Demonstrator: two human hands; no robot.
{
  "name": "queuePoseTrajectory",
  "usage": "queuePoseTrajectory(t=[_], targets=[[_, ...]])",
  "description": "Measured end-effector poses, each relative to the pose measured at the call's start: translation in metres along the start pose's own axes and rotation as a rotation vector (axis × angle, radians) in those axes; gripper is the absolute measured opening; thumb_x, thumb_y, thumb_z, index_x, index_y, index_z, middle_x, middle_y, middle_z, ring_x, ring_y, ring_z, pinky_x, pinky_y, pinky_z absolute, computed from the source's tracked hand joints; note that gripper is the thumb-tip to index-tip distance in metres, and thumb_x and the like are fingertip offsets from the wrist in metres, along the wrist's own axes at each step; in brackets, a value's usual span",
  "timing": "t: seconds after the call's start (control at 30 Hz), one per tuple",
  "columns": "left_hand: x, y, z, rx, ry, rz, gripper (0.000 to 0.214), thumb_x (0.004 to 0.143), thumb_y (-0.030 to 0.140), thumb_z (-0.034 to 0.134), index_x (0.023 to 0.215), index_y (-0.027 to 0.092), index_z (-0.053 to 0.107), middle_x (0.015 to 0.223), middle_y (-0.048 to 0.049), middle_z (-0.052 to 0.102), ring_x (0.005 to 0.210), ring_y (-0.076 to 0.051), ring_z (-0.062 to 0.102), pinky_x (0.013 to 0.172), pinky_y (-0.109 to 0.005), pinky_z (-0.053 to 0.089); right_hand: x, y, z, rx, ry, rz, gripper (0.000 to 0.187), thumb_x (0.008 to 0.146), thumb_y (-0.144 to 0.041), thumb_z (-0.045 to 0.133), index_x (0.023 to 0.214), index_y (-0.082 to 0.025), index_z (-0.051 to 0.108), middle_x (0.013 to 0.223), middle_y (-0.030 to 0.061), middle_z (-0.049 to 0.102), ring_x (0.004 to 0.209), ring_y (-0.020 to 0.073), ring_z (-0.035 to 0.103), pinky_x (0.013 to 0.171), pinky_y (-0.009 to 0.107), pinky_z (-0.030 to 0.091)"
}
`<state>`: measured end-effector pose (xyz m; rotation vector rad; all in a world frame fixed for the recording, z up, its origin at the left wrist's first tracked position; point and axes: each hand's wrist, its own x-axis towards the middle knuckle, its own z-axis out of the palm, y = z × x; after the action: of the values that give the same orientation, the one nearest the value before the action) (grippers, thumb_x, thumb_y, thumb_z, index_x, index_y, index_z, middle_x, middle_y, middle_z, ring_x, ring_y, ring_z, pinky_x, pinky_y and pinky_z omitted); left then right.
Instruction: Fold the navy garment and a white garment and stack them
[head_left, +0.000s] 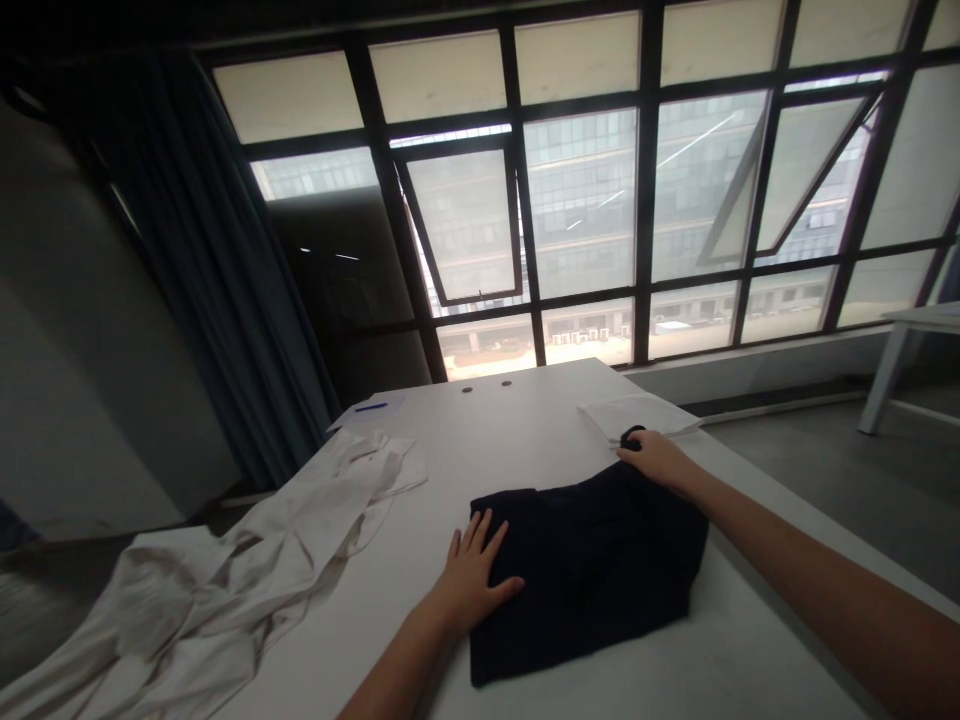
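Observation:
My left hand [471,578] lies flat on a folded dark navy garment [592,570], its fingers spread and holding nothing. My right hand [652,460] rests at the garment's far corner. Its fingertips touch a small dark rounded lump [634,438], possibly a bunched part of the garment, though the picture does not settle this. A crumpled white cloth garment [225,560] sprawls over the table's left side and hangs past its near-left edge.
The white table [480,430] also holds a folded white cloth [634,415] at the far right and a sheet of paper with a blue pen [371,407] at the far left. Large windows stand beyond it; another white table [915,320] stands at the right.

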<state>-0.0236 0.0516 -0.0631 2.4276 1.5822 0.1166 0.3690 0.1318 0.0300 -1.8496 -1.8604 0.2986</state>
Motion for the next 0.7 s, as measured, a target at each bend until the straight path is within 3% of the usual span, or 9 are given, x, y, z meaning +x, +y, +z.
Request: queuePoseTrajectory(t=[0.1, 0.2, 0.27, 0.33, 0.4, 0.47, 0.57, 0.7], targets=[[-0.004, 0.001, -0.007, -0.068, -0.018, -0.008, 0.094, 0.084, 0.078, 0.051, 0.159, 0.033, 0.018, 0.167, -0.0059, -0.001, 0.152, -0.035, -0.005, 0.12, -0.061, 0.002, 0.001, -0.053, 0.009, 0.12, -0.027, -0.038, 0.032, 0.08, -0.032, 0.069, 0.105, -0.014, 0.072, 0.105, 0.0119, 0.074, 0.101, 0.0266, 0.066, 0.083, 0.03, 0.047], [-0.007, -0.002, -0.021, -0.222, -0.091, 0.0, 0.093, 0.082, 0.075, 0.058, 0.157, 0.032, 0.026, 0.168, -0.0055, 0.001, 0.152, -0.035, -0.003, 0.121, -0.058, 0.005, -0.01, -0.105, 0.031, 0.223, -0.07, -0.076, 0.031, 0.078, -0.033, 0.07, 0.104, -0.015, 0.072, 0.098, 0.0092, 0.074, 0.095, 0.0244, 0.067, 0.079, 0.029, 0.047], [-0.007, -0.01, -0.029, -0.396, -0.091, 0.017, 0.079, 0.083, 0.068, 0.062, 0.151, 0.031, 0.043, 0.167, -0.0057, 0.014, 0.152, -0.034, 0.009, 0.122, -0.051, 0.013, -0.021, -0.134, 0.054, 0.264, -0.108, -0.1, 0.031, 0.077, -0.031, 0.07, 0.103, -0.015, 0.071, 0.097, 0.0084, 0.074, 0.092, 0.0231, 0.067, 0.078, 0.029, 0.047], [-0.003, -0.022, -0.032, -0.596, 0.004, 0.0, 0.059, 0.085, 0.059, 0.063, 0.135, 0.028, 0.061, 0.157, -0.0076, 0.039, 0.145, -0.031, 0.032, 0.119, -0.044, 0.024, -0.035, -0.156, 0.082, 0.286, -0.15, -0.118, 0.032, 0.075, -0.028, 0.071, 0.104, -0.015, 0.071, 0.102, 0.0089, 0.073, 0.094, 0.023, 0.067, 0.079, 0.029, 0.046], [0.005, -0.035, -0.029, -0.741, 0.112, -0.065, 0.049, 0.085, 0.055, 0.06, 0.121, 0.022, 0.068, 0.134, -0.0099, 0.061, 0.125, -0.028, 0.053, 0.109, -0.041, 0.038, -0.048, -0.169, 0.112, 0.293, -0.19, -0.121, 0.035, 0.073, -0.023, 0.071, 0.106, -0.015, 0.07, 0.109, 0.0103, 0.072, 0.099, 0.0231, 0.065, 0.082, 0.028, 0.046], [0.013, -0.048, -0.022, -0.814, 0.153, -0.14, 0.052, 0.085, 0.057, 0.054, 0.113, 0.016, 0.067, 0.109, -0.0111, 0.069, 0.099, -0.026, 0.065, 0.09, -0.039, 0.049, -0.059, -0.174, 0.138, 0.291, -0.236, -0.106, 0.031, 0.07, -0.018, 0.07, 0.101, -0.014, 0.07, 0.106, 0.0108, 0.072, 0.098, 0.0231, 0.066, 0.08, 0.028, 0.046], [0.022, -0.06, -0.01, -0.894, 0.16, -0.19, 0.062, 0.083, 0.068, 0.045, 0.102, 0.012, 0.066, 0.088, -0.0094, 0.068, 0.074, -0.022, 0.065, 0.068, -0.033, 0.05, -0.068, -0.173, 0.163, 0.282, -0.28, -0.072, 0.023, 0.069, -0.014, 0.067, 0.091, -0.014, 0.07, 0.095, 0.0099, 0.073, 0.089, 0.023, 0.067, 0.073, 0.028, 0.045], [0.025, -0.061, -0.006, -0.97, 0.187, -0.188, 0.068, 0.08, 0.077, 0.046, 0.092, 0.014, 0.065, 0.079, -0.0056, 0.064, 0.068, -0.019, 0.061, 0.061, -0.029, 0.047, -0.063, -0.174, 0.167, 0.279, -0.271, -0.061, 0.027, 0.069, -0.014, 0.065, 0.095, -0.014, 0.068, 0.098, 0.0105, 0.072, 0.09, 0.0224, 0.066, 0.072, 0.027, 0.043]])
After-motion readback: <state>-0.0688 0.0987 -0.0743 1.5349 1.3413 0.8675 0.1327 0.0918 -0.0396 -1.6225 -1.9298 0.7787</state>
